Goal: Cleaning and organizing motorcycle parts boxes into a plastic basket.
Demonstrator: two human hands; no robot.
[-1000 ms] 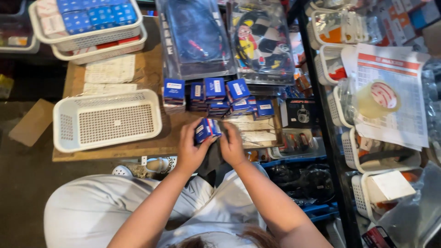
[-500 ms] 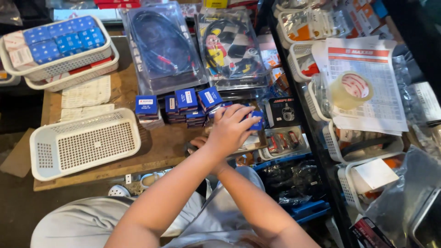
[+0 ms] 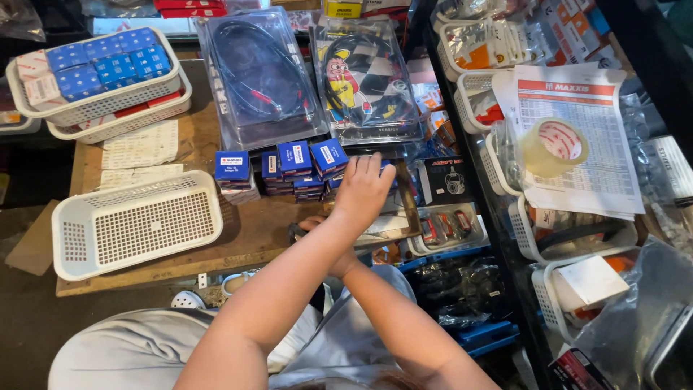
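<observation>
— Blue cardboard boxes with white labels (image 3: 303, 170), stacked in a cluster at the centre of the frame on the brown wooden board (image 3: 245, 231). Where are the fingers?

— The left hand (image 3: 363, 189) lies flat just right of the cluster, fingers (image 3: 372, 165) straight and close together, tips pointing up the frame, beside the rightmost box.

— And the right hand (image 3: 325, 242)?

— Lower, mostly hidden under the left forearm; I cannot tell how its fingers sit.

— Anything else nearby?

— An empty white perforated plastic basket (image 3: 137, 225) at the left.
</observation>
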